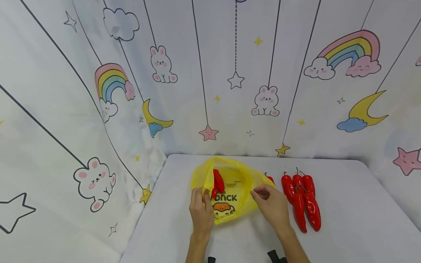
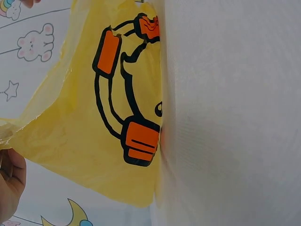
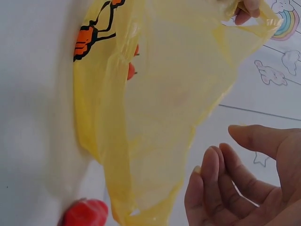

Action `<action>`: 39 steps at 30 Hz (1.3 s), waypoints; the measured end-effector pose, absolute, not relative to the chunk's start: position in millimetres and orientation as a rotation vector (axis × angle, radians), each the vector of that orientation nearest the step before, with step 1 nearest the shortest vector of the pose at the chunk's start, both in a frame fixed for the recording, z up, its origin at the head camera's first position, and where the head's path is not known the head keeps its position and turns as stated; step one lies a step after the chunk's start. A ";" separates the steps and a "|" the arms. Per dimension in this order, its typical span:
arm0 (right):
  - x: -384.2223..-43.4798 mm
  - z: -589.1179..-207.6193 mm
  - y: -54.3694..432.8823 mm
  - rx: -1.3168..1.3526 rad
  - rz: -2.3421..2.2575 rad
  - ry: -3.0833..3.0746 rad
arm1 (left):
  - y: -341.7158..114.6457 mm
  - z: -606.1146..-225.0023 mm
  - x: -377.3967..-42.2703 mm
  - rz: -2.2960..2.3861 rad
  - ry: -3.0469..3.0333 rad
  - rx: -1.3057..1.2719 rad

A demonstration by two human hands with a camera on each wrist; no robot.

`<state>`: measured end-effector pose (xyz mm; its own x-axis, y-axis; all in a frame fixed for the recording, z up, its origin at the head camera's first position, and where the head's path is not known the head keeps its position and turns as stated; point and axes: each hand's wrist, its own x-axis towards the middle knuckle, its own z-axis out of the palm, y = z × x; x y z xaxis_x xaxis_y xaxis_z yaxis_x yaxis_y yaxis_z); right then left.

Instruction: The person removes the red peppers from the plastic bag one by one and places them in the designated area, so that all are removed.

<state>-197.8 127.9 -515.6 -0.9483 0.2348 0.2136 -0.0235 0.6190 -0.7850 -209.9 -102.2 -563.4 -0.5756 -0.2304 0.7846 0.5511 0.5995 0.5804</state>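
A yellow plastic bag with a printed cartoon stands with its mouth spread, and red chili peppers lie inside. My left hand pinches the near left part of the bag's rim; the left wrist view shows its curled fingers at the bunched plastic. On the other side, my right hand is close to the bag's right edge. In the right wrist view its thumb and fingers are loosely bent and apart, with nothing between them.
Right of the bag lies a group of glossy red chili peppers with dark stems. Another red pepper shows partly behind the bag's right edge. All rest on a white table before a cartoon-printed cloth. Black pieces show near both wrists.
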 end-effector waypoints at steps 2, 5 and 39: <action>-199.8 -516.6 126.7 -0.168 1.240 -2.553 | -102.5 -563.4 -210.3 -1.076 -1.911 -0.258; -202.5 -518.1 125.1 -0.151 1.244 -2.554 | -103.1 -563.6 -210.9 -1.074 -1.908 -0.259; -245.5 -501.8 97.3 0.028 1.329 -2.609 | -105.2 -563.0 -211.2 -1.057 -1.913 -0.253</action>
